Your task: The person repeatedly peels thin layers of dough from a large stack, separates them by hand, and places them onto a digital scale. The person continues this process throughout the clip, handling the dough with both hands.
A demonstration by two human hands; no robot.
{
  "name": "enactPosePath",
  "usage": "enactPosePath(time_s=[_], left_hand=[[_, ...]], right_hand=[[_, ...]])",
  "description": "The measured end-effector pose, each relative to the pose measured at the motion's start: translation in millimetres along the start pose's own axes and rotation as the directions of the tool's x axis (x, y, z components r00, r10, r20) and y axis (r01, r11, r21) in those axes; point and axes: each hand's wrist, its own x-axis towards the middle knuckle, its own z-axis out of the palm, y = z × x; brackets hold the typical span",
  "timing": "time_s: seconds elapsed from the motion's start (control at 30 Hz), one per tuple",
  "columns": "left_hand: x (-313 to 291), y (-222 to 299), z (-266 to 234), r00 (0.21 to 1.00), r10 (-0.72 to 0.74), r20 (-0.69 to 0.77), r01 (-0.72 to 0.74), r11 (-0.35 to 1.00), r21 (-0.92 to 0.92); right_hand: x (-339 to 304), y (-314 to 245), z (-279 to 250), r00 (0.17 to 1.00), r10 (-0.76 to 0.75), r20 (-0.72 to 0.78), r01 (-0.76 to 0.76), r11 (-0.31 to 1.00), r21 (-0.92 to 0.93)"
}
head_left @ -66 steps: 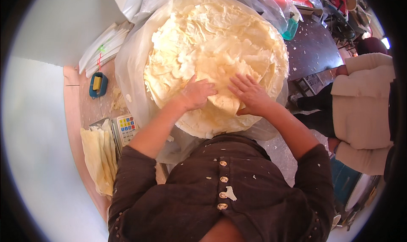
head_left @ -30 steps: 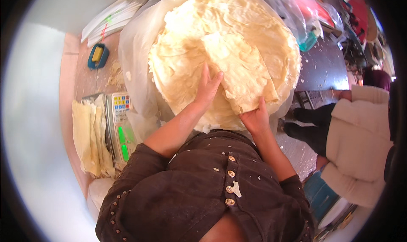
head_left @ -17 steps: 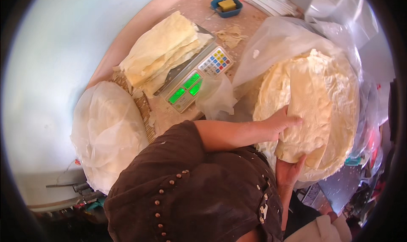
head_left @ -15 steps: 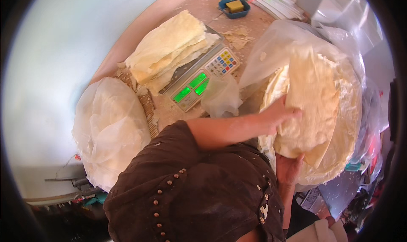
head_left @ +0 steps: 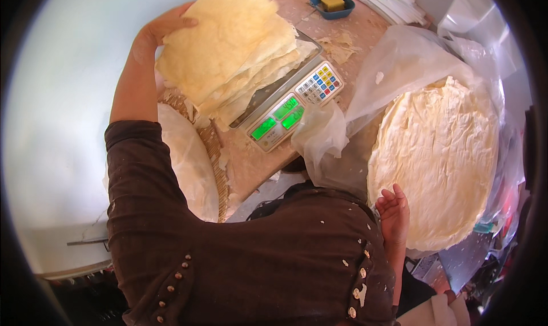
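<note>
My left hand [head_left: 169, 24] is closed on the left edge of a thin cream sheet [head_left: 225, 40], with the thumb on top. That sheet lies over a stack of similar flaky sheets [head_left: 231, 100] on a digital scale [head_left: 313, 92] with green lit displays. My right hand [head_left: 394, 213], palm up and fingers spread, is empty. It rests beside the near left edge of a round pile of wrinkled cream sheets [head_left: 436, 166]. Clear plastic [head_left: 399, 63] surrounds the back and sides of this pile.
A blue dish [head_left: 337, 11] holding a yellow block [head_left: 331, 3] stands at the back. White strips [head_left: 394, 3] lie to its right. Broken flakes [head_left: 341, 46] litter the tabletop [head_left: 251, 180]. Behind my left arm sits a plastic-covered bundle [head_left: 185, 160]; a pale wall [head_left: 63, 97] is at the left.
My left hand has carried a sheet from the round pile leftward onto the stack on the scale. My right hand, previously under that sheet, now lies free beside the pile.
</note>
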Motion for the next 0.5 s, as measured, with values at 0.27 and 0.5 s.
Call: enactPosePath(time_s=[0.27, 0.5], left_hand=[[25.0, -91.7, 3.7, 0.944, -0.266, -0.196, 0.295, 0.946, 0.134], [43.4, -117.3, -17.8, 0.94, -0.245, -0.236, 0.283, 0.949, 0.141]], right_hand=[[-14.9, -2.9, -18.5, 0.974, -0.033, -0.224, 0.021, 0.998, -0.052], [-42.0, -0.7, -42.8, 0.917, -0.123, -0.378, 0.033, 0.971, -0.237]])
